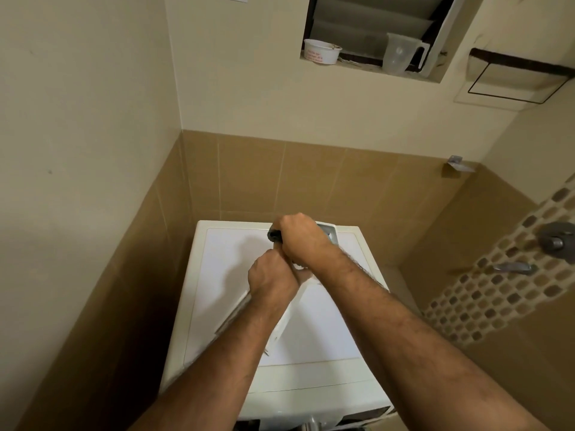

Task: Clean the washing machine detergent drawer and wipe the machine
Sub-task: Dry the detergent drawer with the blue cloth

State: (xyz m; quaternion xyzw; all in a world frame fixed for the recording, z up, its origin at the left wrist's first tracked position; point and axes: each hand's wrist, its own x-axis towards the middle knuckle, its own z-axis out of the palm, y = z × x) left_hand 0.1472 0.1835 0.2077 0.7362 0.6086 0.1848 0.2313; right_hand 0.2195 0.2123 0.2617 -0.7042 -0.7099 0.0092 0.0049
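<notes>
A white washing machine [280,321] stands in a corner between beige tiled walls, with cream plaster above the tiles. At twelve o'clock a wall niche holds a white tub [322,51] with red print too small to read and a clear measuring jug [399,56]. At three o'clock metal shower fittings [557,241] sit on a mosaic strip. Over the machine's top, the left hand [272,279] grips the white detergent drawer [287,315], held tilted and largely hidden by the forearm. The right hand [303,241] curls around a dark object [273,234], its identity unclear.
</notes>
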